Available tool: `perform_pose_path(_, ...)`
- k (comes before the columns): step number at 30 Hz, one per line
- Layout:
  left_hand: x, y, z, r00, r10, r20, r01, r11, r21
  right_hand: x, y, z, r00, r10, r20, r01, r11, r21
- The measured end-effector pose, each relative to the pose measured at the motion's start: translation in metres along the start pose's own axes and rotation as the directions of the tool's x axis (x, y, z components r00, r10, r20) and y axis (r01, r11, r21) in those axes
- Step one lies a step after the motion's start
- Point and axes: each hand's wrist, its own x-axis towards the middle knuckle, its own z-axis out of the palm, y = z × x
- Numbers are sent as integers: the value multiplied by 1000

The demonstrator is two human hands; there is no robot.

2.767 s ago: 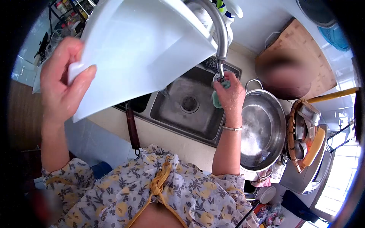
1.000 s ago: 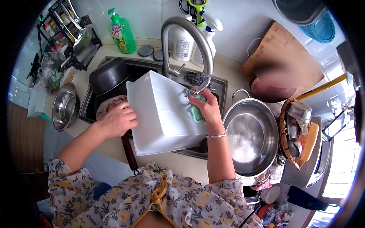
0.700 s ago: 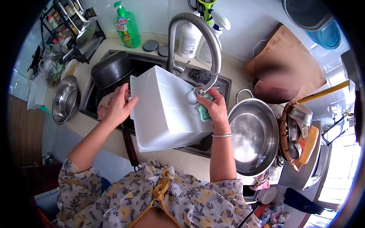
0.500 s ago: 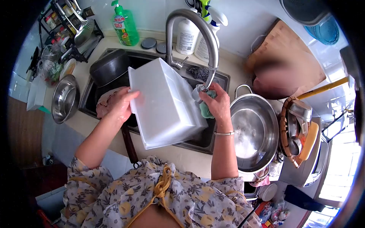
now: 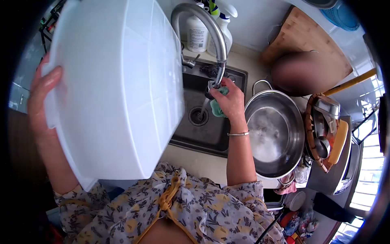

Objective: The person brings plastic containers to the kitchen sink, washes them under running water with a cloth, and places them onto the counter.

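The white bin, cut off by the top edge, hides part of the sink.

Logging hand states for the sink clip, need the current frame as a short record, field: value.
left hand: gripping the rim of a white box
box pose: raised, tilted on its side
right hand: holding a green cloth, at the faucet head
water: running toward the drain
right of sink: steel pot, then basket of kitchenware
pot contents: unclear
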Motion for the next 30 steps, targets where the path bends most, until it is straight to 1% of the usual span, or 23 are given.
perform_pose_path(2,-12,23,12,973,188,-135,-145,949,280,0,0,2,1000,6,9,-6,1000,-14)
perform_pose_path(3,-15,25,8,971,192,-144,-146,947,285,1,-1,3,1000,16,9,-15,999,-36)
perform_pose_path(5,-20,29,3,922,334,195,-387,806,447,0,-3,1,999,17,31,-17,1000,-9)
perform_pose_path(6,-26,32,4,922,337,188,-386,805,451,0,-3,0,999,32,28,-31,999,-31)
perform_pose_path(7,-33,34,11,899,210,383,-389,787,480,1,-3,0,999,44,22,-43,998,-54)
perform_pose_path(9,-48,32,34,845,29,534,-375,744,554,0,-4,-3,998,48,33,-46,998,-46)
perform_pose_path(10,-54,27,45,814,-24,581,-402,697,593,-1,-4,-4,998,56,35,-54,997,-45)
perform_pose_path(11,-56,17,56,774,-38,632,-470,633,614,-1,-3,-5,997,66,38,-64,997,-46)
perform_pose_path(13,-59,-15,72,615,81,785,-737,412,535,0,1,-4,998,54,40,-51,996,-77)
perform_pose_path(14,-65,-27,81,603,-4,798,-761,296,577,0,2,-3,998,47,31,-44,996,-71)
perform_pose_path(15,-70,-39,90,583,-29,812,-782,252,571,0,3,-2,999,39,22,-38,997,-65)
perform_pose_path(16,-80,-54,99,563,24,826,-823,105,558,0,2,-2,1000,18,18,-16,996,-85)
perform_pose_path(17,-89,-71,106,523,52,851,-853,43,521,0,0,-3,1000,5,21,-3,996,-88)
perform_pose_path(18,-95,-86,113,474,-11,881,-881,9,474,-1,-1,-3,1000,16,8,-15,997,-81)
perform_pose_path(19,-102,-104,121,472,-21,881,-879,57,473,-2,-2,-3,1000,28,-5,-29,997,-73)
perform_pose_path(20,-106,-114,130,440,-114,891,-895,28,445,-3,-7,-5,1000,29,-1,-29,997,-76)
perform_pose_path(21,-108,-130,138,447,-113,887,-891,31,453,-2,-5,-4,1000,24,6,-24,997,-79)
perform_pose_path(23,-114,-161,157,400,-245,883,-916,-61,397,0,4,-1,999,-20,-37,15,994,-109)
perform_pose_path(24,-118,-169,166,407,-247,879,-912,-56,406,0,2,-1,999,-6,-39,2,995,-99)
perform_pose_path(26,-122,-183,189,407,-436,803,-906,-81,415,3,0,-1,999,-26,-34,20,989,-148)
perform_pose_path(27,-124,-202,201,409,-436,802,-904,-74,420,4,0,-2,998,-42,-39,34,981,-193)
perform_pose_path(29,-125,-238,225,412,-488,770,-869,45,493,6,0,1,999,-38,-36,31,986,-161)
perform_pose_path(30,-119,-239,234,424,-538,728,-798,157,581,7,-1,2,999,-34,-39,29,992,-123)
